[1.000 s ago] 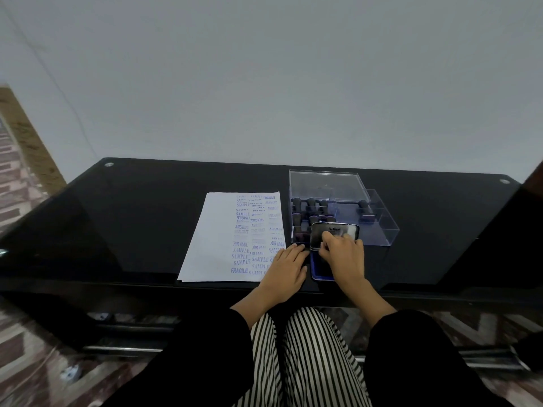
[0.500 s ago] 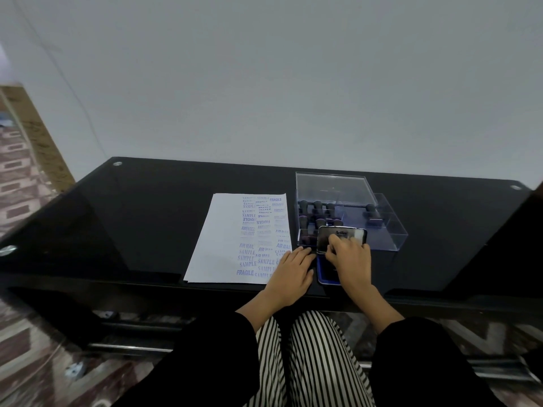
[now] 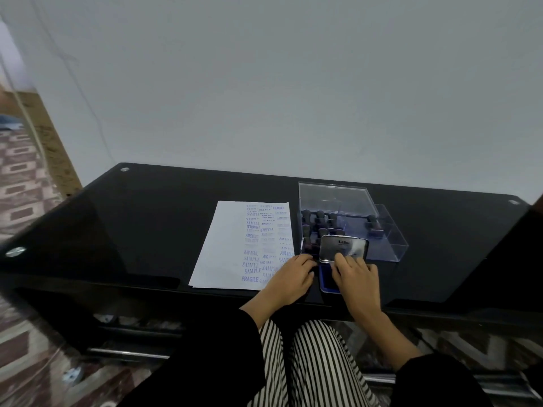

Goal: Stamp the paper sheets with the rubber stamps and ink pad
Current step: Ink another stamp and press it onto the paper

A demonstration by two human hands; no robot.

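Note:
A white paper sheet (image 3: 223, 245) lies on the black glass table (image 3: 147, 215), its right half covered with several blue stamp prints. To its right stands an ink pad with a blue base (image 3: 325, 282) and a shiny metal lid (image 3: 348, 248) raised upright. My right hand (image 3: 357, 279) lies over the pad with its fingertips touching the lower part of the lid. My left hand (image 3: 289, 279) rests flat on the sheet's right corner, fingertips at the pad's left edge. Neither hand holds a stamp. Dark-handled rubber stamps (image 3: 320, 220) stand in a clear box (image 3: 390, 245) just behind the pad.
The clear box's lid (image 3: 335, 198) stands open at the back. A white wall rises right behind the table. Patterned floor tiles (image 3: 20, 183) show on the left. My striped trousers and black sleeves fill the bottom of the view.
Both hands stay at the ink pad, and the lid stays raised. My right fingertips have slid a little lower on the lid. The view has shifted slightly.

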